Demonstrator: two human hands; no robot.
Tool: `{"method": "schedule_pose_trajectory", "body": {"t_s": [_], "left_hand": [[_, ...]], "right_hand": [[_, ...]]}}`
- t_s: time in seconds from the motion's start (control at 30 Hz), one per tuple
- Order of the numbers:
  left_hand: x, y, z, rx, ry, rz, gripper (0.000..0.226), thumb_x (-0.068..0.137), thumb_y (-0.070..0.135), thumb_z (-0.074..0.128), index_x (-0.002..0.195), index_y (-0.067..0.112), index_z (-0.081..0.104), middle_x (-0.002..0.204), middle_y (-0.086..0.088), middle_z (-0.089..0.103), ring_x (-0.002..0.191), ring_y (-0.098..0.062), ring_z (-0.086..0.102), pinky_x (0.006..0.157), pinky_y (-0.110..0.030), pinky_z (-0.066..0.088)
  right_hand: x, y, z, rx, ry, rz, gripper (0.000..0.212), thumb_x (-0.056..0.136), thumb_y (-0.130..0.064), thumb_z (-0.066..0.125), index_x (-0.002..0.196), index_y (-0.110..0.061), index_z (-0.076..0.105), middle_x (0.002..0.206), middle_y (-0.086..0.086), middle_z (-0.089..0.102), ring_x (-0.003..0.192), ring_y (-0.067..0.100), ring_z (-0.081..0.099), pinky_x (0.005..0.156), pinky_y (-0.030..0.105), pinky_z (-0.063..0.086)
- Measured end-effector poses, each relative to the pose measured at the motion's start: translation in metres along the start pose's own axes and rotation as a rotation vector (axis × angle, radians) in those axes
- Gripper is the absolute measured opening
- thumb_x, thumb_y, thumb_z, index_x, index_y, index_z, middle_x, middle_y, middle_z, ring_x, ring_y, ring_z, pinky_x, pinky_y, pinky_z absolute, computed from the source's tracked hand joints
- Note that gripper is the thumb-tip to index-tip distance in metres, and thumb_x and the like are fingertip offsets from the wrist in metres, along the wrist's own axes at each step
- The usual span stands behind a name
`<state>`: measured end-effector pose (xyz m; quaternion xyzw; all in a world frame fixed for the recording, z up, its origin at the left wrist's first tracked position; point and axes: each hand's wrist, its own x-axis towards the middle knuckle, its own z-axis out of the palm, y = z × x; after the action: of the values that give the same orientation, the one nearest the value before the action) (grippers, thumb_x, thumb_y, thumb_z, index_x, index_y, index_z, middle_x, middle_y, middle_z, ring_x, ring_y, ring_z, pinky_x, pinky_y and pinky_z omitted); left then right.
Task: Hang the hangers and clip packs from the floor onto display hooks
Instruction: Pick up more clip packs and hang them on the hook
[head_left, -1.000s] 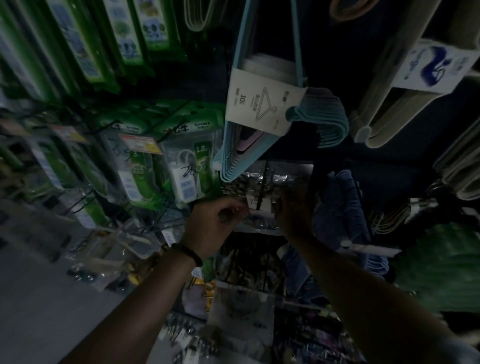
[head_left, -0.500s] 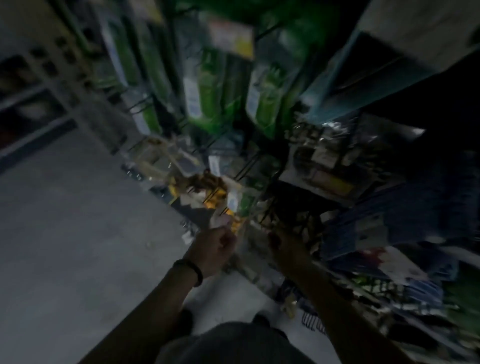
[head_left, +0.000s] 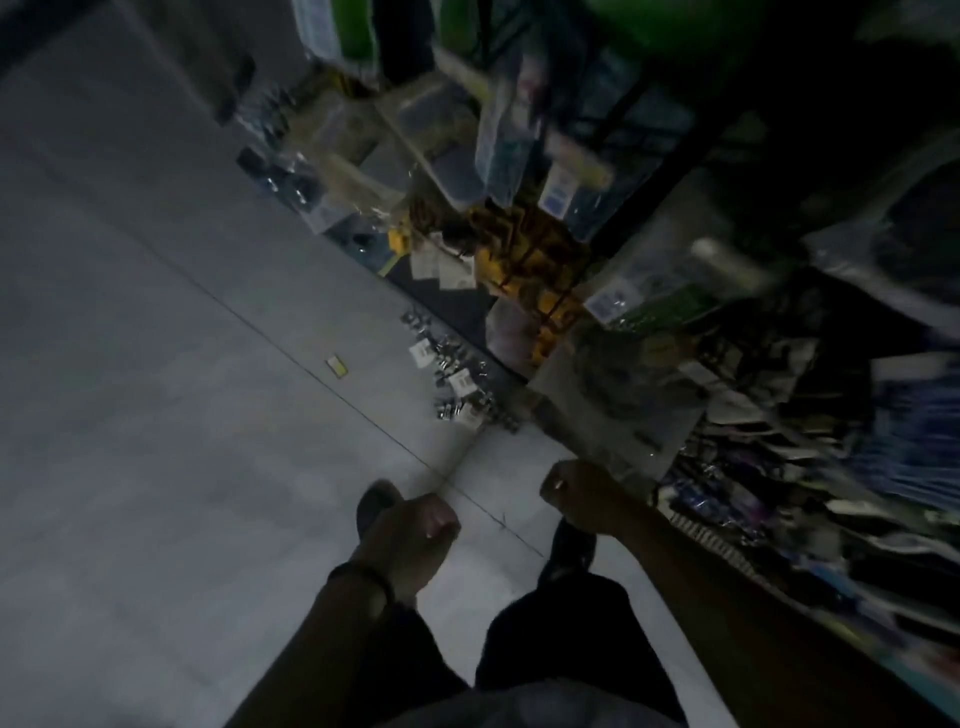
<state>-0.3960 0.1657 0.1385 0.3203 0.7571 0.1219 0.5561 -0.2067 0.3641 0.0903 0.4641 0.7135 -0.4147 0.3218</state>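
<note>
Several clip packs (head_left: 457, 384) with white labels lie in a small heap on the grey floor, close to the foot of the display rack (head_left: 623, 291). My left hand (head_left: 410, 535) is low in the view, fingers curled into a loose fist with nothing in it. My right hand (head_left: 576, 493) hangs to its right, also curled shut and holding nothing. Both hands are well short of the packs, nearer to me. The view is dim and blurred.
A small yellow tag (head_left: 336, 366) lies alone on the floor left of the packs. Hanging goods in clear bags and yellow packaging (head_left: 524, 249) crowd the rack on the right. My shoes (head_left: 376, 506) and dark trousers (head_left: 545, 634) show at the bottom. Open grey floor (head_left: 156, 364) spreads left.
The view has swung from the upper hooks down to the floor. Both hands left the pack on the hook and dropped, now empty and curled.
</note>
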Motion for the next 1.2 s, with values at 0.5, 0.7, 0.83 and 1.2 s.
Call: {"method": "schedule_pose_trajectory", "body": {"t_s": [0.5,0.7,0.83,1.2], "left_hand": [[0.423,-0.244,0.077,0.061,-0.059,-0.135,0.048,0.097,0.045,0.064,0.141,0.028,0.053,0.137,0.0,0.059,0.129,-0.021,0.057,0.106,-0.042,0.052],[0.536,-0.296,0.146,0.018,-0.011,-0.172,0.055,0.098,0.043,0.061,0.149,0.029,0.044,0.147,-0.005,0.049,0.136,-0.028,0.045,0.107,-0.048,0.049],[0.546,-0.294,0.173,-0.124,0.096,-0.157,0.04,0.101,0.033,0.061,0.139,0.026,0.053,0.139,-0.004,0.056,0.129,-0.024,0.055,0.105,-0.043,0.052],[0.515,-0.262,0.139,-0.245,0.451,-0.154,0.057,0.091,0.031,0.074,0.14,0.029,0.045,0.145,-0.003,0.043,0.134,-0.022,0.047,0.108,-0.036,0.049]], "right_hand": [[0.528,0.02,0.148,-0.211,0.128,0.052,0.05,0.1,-0.036,0.065,0.14,-0.009,0.051,0.126,0.016,0.065,0.105,0.028,0.064,0.074,0.032,0.05],[0.639,0.045,0.19,-0.15,0.231,0.016,0.051,0.096,-0.046,0.068,0.137,-0.019,0.055,0.122,0.009,0.066,0.107,0.029,0.065,0.088,0.046,0.057],[0.632,0.067,0.215,-0.074,0.371,-0.07,0.046,0.095,-0.026,0.074,0.138,-0.023,0.057,0.129,0.011,0.066,0.123,0.032,0.061,0.091,0.044,0.054],[0.506,0.081,0.22,0.136,0.677,-0.335,0.016,0.1,-0.025,0.067,0.108,-0.01,0.069,0.11,0.007,0.062,0.091,0.013,0.061,0.071,0.018,0.049]]}}
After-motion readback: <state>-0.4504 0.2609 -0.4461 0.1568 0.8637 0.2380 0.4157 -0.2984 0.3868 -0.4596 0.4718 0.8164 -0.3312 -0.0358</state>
